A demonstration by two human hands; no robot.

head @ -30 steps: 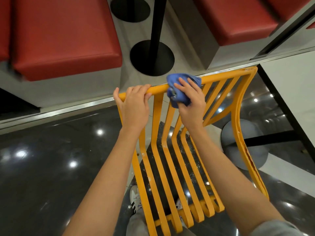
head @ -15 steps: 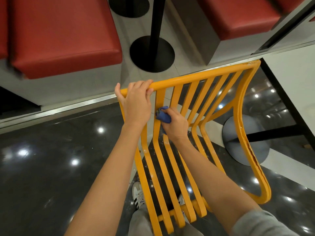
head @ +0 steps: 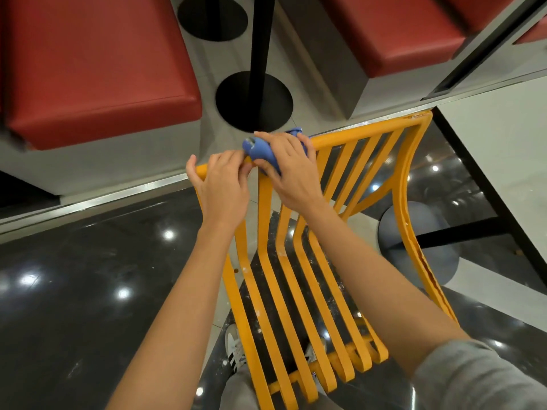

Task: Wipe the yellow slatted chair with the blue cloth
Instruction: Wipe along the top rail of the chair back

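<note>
The person is leaning over a yellow slatted metal chair (head: pixel 299 279), whose top rail is running from lower left to upper right across the middle of the view. The left hand (head: pixel 220 187) is closing its grip around the left end of that rail, fingers curled over the bar. Just to the right of this grip, the right hand (head: pixel 291 170) is pressing a bunched blue cloth (head: pixel 260 152) onto the rail where the leftmost slats meet it; the fingers are wrapped over the cloth, holding it against the bar. The cloth is bulging out from under the right grip toward the left hand, nearly touching its fingertips, and a small fold is poking out beyond the rail on the far side.

Beyond both grips, a black round pedestal base (head: pixel 254 99) with its pole is standing on the pale floor, between two red padded bench seats (head: pixel 97 66). To the right of the right grip, a white desk (head: pixel 503 137) is showing its corner. Below the grips, white sneakers (head: pixel 235 347) are showing through the slats above the dark glossy floor (head: pixel 88 276).
</note>
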